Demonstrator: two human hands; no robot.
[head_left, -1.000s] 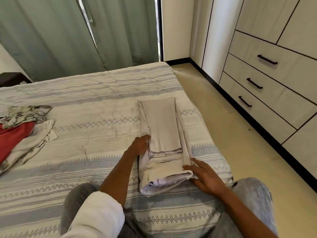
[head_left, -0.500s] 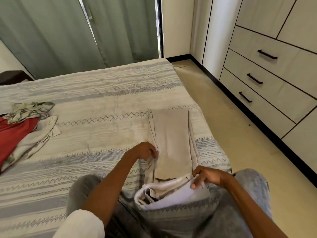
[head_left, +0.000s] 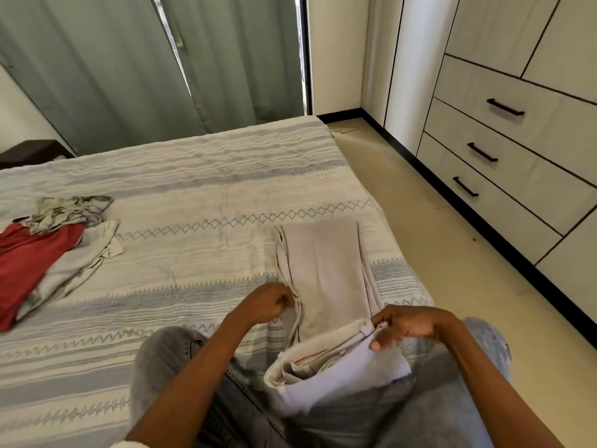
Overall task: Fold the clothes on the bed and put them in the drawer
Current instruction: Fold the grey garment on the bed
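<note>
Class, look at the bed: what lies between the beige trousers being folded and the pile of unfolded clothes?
In the head view, only bare striped bedspread lies between the beige trousers and the pile of unfolded clothes; nothing else rests there.

The beige trousers [head_left: 326,270] lie folded lengthwise on the striped bed cover [head_left: 193,253], near the bed's right edge, legs stacked flat and running away from the person. Their waistband end is lifted off the bed, showing the pale lining and pocket cloth inside. The unfolded clothes pile [head_left: 48,247] sits well apart at the bed's left side: a red garment, a light beige one under it and a grey patterned one crumpled on top. The three drawers [head_left: 517,150], right of the bed across the floor, are closed.
</note>
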